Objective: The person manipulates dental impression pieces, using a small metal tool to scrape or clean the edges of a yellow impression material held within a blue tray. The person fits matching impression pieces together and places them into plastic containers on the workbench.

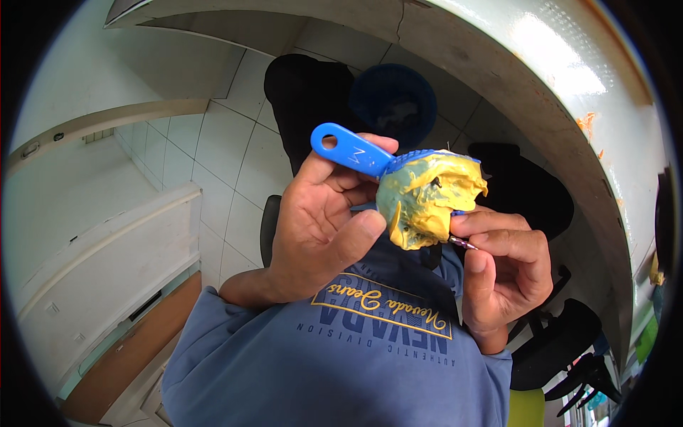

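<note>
My left hand [313, 220] holds a blue dental impression tray by its flat handle [352, 151], which has a round hole in the end. The tray is filled with yellow impression material [448, 188] over a green layer [398, 188], tilted so that the moulded side faces me. A small dark hole shows in the yellow mass. My right hand [509, 267] is at the tray's lower right edge, its fingertips closed on a small slim pinkish metal pin [462, 243]. One end of the pin meets the yellow material; whether it sits inside I cannot tell.
A white worktop [526, 64] curves along the far and right side, with orange smears on it. Below stands a blue basin [393, 99] on the tiled floor [228, 153]. A black chair [565, 341] is at the lower right. White panelled furniture [107, 263] lines the left.
</note>
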Demonstrator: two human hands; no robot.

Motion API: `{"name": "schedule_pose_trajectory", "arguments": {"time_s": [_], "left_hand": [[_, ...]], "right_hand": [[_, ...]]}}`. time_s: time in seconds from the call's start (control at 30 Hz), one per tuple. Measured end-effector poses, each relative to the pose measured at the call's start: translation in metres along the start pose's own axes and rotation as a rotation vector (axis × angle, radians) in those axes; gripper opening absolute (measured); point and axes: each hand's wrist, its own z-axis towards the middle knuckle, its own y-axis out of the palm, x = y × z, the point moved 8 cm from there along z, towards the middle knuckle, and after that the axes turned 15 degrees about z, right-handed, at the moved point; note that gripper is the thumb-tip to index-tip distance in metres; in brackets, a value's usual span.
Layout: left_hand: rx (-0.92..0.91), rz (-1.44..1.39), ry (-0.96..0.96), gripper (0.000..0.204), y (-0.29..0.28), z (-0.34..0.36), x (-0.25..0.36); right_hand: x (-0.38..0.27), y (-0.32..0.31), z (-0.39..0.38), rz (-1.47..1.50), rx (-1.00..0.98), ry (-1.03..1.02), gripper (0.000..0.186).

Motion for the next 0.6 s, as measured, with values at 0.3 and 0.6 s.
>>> {"name": "schedule_pose_trajectory", "arguments": {"time_s": [0.3, 0.6], "left_hand": [[0.013, 0.003, 0.011, 0.056, -0.0005, 0.0010, -0.0011], [0.024, -0.005, -0.014, 0.056, -0.0005, 0.0017, -0.0028]], "right_hand": [[0.0034, -0.0024, -0.0014, 0.004, 0.032, 0.025, 0.013], [0.0019, -0.0013, -0.0009, -0.063, 0.019, 0.047, 0.014]]}}
